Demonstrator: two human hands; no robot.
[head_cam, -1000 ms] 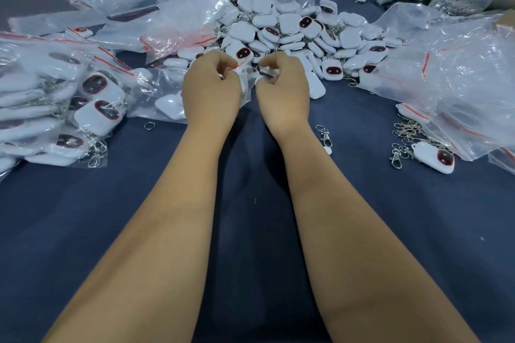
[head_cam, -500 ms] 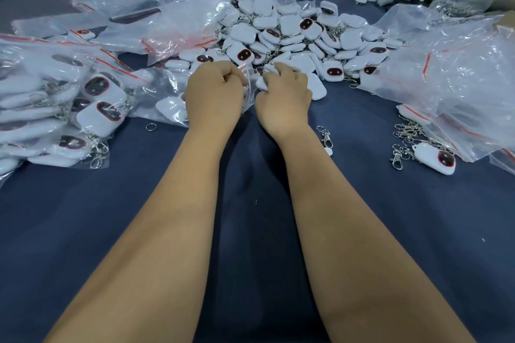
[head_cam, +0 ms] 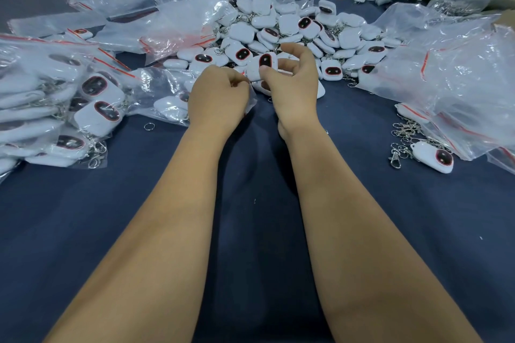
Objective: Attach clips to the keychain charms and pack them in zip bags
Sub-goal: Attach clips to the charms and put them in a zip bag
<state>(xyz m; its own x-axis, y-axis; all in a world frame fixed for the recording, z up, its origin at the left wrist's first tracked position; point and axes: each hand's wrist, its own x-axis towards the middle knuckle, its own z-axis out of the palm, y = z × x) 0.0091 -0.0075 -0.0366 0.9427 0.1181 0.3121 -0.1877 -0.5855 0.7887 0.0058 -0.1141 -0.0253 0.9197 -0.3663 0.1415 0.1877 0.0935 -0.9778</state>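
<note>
Now charm [head_cam: 262, 66] between right fingers [head_cam: 281, 65]

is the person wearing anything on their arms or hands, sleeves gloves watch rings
Nothing shows. Both forearms are bare for their whole visible length, with no sleeve edge in view. The left hand and right hand have no gloves, and no watch, bracelet or band shows at either wrist. No ring shows on the visible fingers, though some are curled out of sight. The upper arms are out of frame.
</note>
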